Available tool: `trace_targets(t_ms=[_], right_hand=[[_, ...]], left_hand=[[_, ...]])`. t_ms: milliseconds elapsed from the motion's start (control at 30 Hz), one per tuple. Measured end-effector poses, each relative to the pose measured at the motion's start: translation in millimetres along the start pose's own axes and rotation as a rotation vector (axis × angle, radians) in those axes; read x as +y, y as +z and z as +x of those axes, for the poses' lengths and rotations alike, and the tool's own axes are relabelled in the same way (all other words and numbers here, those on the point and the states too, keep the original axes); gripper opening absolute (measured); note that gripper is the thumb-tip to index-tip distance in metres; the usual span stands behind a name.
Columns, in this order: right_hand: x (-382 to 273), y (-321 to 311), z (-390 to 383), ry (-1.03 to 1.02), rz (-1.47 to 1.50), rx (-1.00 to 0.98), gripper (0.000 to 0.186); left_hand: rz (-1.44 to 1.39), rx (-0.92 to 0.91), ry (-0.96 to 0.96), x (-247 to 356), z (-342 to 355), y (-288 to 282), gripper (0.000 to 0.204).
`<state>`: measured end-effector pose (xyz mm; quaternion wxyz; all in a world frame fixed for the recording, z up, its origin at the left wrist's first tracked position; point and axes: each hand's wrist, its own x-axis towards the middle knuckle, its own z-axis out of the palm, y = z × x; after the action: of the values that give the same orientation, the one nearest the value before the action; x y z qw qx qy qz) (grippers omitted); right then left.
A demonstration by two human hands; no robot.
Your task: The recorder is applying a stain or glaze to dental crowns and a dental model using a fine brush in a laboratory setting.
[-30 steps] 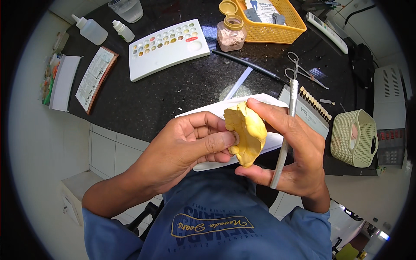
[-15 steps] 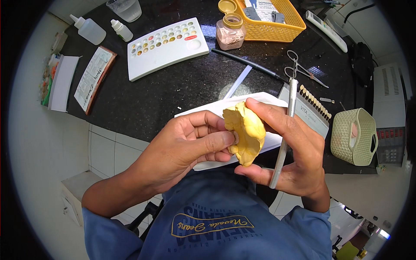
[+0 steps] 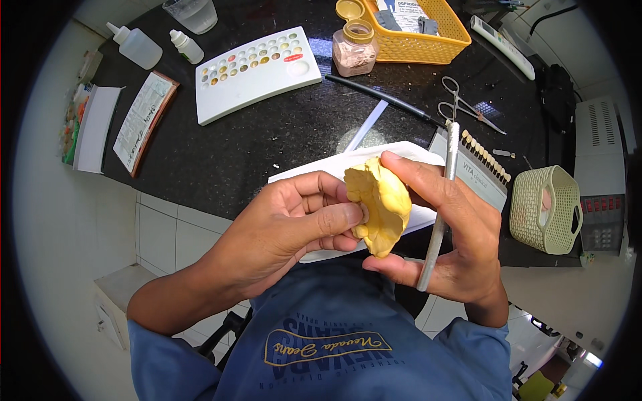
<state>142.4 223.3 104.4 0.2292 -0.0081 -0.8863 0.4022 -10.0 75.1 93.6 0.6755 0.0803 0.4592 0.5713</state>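
Note:
A yellow plaster dental cast (image 3: 382, 206) is held up in front of my chest. My right hand (image 3: 468, 224) grips it between fingertips at the top and thumb at the bottom. A slim metal instrument handle (image 3: 438, 234) with a knurled end also rests in that hand, slanting across the fingers. From the left, my left hand (image 3: 287, 224) is closed, with thumb and fingers pinching a small pale, tooth-like piece (image 3: 364, 212) against the cast's left edge. The thumb hides most of that piece. White paper (image 3: 328, 168) lies beneath both hands.
A white palette (image 3: 234, 100) with coloured wells stands on the black counter (image 3: 194, 154). Behind are bottles, a jar (image 3: 354, 50) and a yellow basket (image 3: 421, 50). To the right lie scissor-like forceps (image 3: 465, 107), a tooth shade guide (image 3: 478, 167) and a pale green basket (image 3: 545, 210).
Both hands and the cast stay almost in place. The cast has tilted very slightly.

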Motion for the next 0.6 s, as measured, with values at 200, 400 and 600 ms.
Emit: trace_targets(t_ms=[200, 400, 600], right_hand=[[0.5, 1.7, -0.8, -0.004, 0.01, -0.002, 0.081], [-1.3, 1.2, -1.1, 0.019, 0.031, -0.009, 0.081], [-2.3, 2.5, -1.2, 0.034, 0.042, -0.013, 0.082]], left_hand=[[0.009, 0.008, -0.008, 0.4, -1.0, 0.2, 0.025], [0.008, -0.004, -0.013, 1.0, -1.8, 0.6, 0.024], [0.009, -0.004, -0.017, -0.2, -2.1, -1.0, 0.024]])
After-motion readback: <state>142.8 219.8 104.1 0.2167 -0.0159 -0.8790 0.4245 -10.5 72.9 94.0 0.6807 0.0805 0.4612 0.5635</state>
